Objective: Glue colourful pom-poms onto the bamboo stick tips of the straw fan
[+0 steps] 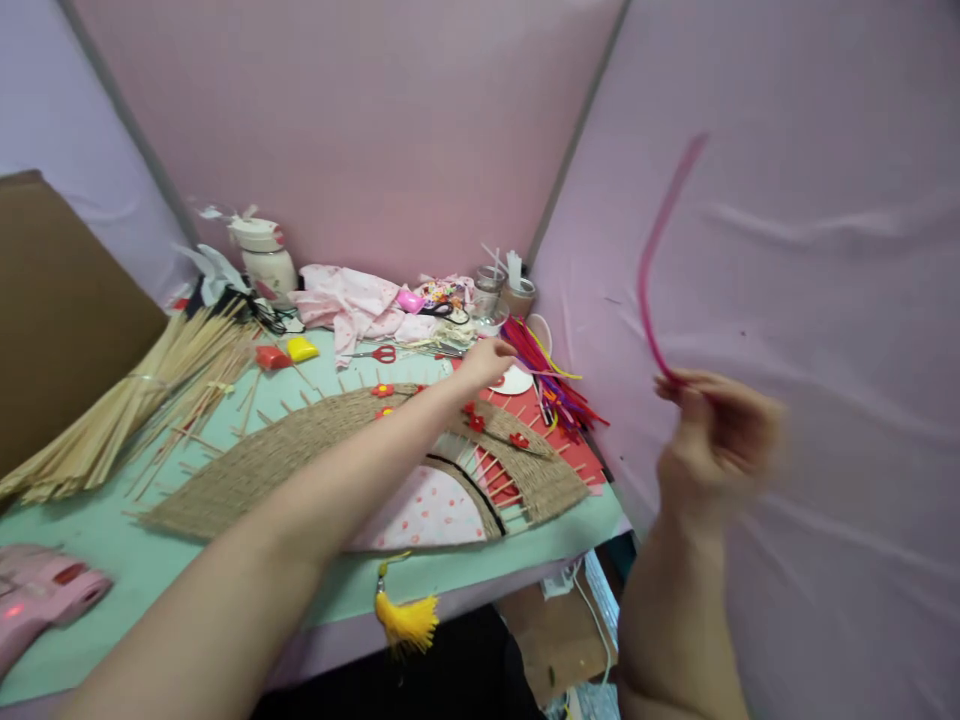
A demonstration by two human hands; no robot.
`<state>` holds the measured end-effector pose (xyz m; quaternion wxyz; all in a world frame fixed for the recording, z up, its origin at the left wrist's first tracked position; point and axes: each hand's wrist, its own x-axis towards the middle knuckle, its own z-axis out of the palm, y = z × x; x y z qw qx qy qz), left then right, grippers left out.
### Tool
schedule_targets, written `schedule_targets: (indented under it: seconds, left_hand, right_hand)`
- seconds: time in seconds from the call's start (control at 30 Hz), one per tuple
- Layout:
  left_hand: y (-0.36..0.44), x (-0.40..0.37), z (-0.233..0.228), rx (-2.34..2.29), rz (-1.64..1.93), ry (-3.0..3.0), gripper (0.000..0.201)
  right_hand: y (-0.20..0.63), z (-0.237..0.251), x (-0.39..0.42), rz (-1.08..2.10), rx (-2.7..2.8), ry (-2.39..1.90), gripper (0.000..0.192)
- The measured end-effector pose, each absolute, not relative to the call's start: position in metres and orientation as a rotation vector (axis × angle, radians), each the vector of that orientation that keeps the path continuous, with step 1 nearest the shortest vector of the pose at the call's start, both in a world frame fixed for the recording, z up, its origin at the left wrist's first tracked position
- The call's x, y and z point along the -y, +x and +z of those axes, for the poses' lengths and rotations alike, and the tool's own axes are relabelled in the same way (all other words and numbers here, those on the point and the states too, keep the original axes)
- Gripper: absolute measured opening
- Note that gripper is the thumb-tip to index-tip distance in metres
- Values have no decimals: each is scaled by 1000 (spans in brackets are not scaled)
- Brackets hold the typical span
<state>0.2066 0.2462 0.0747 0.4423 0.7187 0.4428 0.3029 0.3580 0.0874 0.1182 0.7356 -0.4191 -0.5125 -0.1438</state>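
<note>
My right hand is raised off the table's right edge, blurred, pinching a long pink pipe cleaner that curves up in front of the pink wall. My left hand stretches far across the table and reaches the pile of coloured pipe cleaners, fingers curled at their near ends; whether it grips one I cannot tell. Under my left forearm lies a woven straw fan with small red flowers and a yellow tassel hanging over the table edge.
A bundle of bamboo sticks lies at the left, a pink glue gun at the near left. Red scissors, pink cloth, a white bottle and glass jars crowd the back. Pink walls enclose the green table.
</note>
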Motion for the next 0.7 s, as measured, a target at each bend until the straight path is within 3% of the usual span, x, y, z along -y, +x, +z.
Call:
schedule_targets:
  seconds: [0.23, 0.53, 0.7]
  left_hand:
    - [196, -240, 66, -1032, 596, 1729, 16]
    - [252, -246, 48, -1197, 361, 2079, 9]
    - [289, -248, 30, -1281, 284, 2214, 18]
  right_hand:
    - [400, 90, -128, -349, 1470, -1368, 18]
    - [410, 63, -155, -298, 1857, -2098, 26]
    - [409, 52, -154, -147, 1973, -2088, 30]
